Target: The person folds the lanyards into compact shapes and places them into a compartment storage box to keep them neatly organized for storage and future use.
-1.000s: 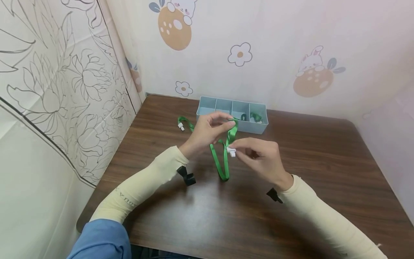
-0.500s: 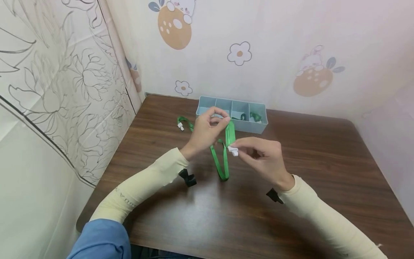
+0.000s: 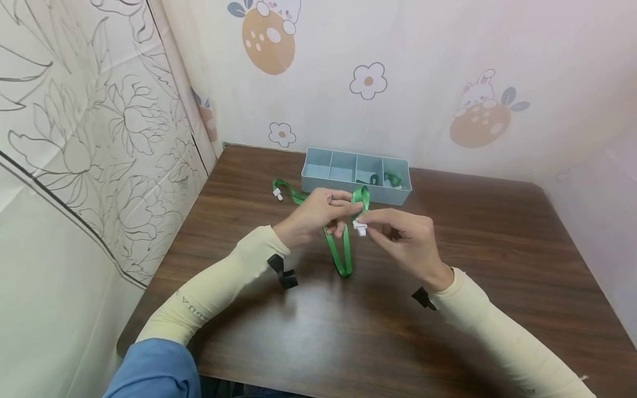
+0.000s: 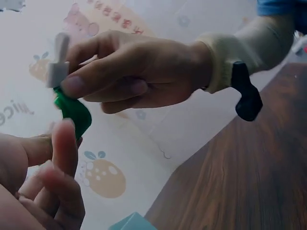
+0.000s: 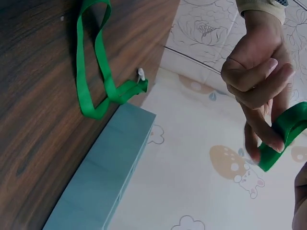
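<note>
Over the middle of the table my left hand pinches a folded green lanyard, whose top forms a small loop. My right hand pinches the lanyard's lower end by its white plastic clip. In the left wrist view the clip stands above the thumb, with the green band running down to the left fingers. The right wrist view has the band curved between my left thumb and fingers. Beneath the hands, a second green lanyard lies in a long loop on the table, partly hidden.
Behind the hands stands a blue-grey divided box; its two right compartments hold coiled green lanyards. The table lanyard's white clip lies to the left. A patterned curtain hangs behind the dark wooden table.
My left hand first slid slightly left, straightening the band, then came down and nearer the right hand. The held lanyard now bends into a loop. My right hand has barely moved.
</note>
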Action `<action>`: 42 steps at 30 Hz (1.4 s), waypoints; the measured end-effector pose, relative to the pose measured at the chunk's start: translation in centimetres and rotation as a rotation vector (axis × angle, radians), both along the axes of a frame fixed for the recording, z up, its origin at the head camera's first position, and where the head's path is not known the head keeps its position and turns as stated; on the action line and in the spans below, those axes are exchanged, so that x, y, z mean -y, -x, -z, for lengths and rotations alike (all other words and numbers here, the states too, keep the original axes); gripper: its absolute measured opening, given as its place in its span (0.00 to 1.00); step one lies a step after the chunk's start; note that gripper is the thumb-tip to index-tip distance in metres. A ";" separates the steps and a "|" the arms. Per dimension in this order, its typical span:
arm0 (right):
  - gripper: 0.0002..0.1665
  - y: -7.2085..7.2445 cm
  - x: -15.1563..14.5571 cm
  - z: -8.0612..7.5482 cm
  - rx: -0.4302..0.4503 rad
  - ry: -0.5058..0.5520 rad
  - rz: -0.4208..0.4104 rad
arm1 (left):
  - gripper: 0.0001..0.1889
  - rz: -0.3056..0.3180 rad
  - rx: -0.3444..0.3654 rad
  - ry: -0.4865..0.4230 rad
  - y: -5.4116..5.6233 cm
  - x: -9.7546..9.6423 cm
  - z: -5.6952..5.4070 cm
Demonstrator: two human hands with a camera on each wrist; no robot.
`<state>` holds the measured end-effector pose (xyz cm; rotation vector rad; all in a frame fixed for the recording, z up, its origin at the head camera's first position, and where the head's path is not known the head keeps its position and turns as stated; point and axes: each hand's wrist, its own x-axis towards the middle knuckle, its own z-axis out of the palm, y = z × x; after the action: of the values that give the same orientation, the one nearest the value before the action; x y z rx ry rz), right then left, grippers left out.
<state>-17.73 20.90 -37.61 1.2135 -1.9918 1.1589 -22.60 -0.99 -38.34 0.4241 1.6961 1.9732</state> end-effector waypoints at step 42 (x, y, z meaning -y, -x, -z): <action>0.10 1.2 -1.9 0.3 0.139 0.060 -0.194 | 0.33 0.248 0.070 -0.445 2.1 -1.7 1.9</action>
<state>-18.92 22.81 -37.91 1.3520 -1.9562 1.4223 -24.70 0.71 -40.20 0.6753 1.0930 2.1382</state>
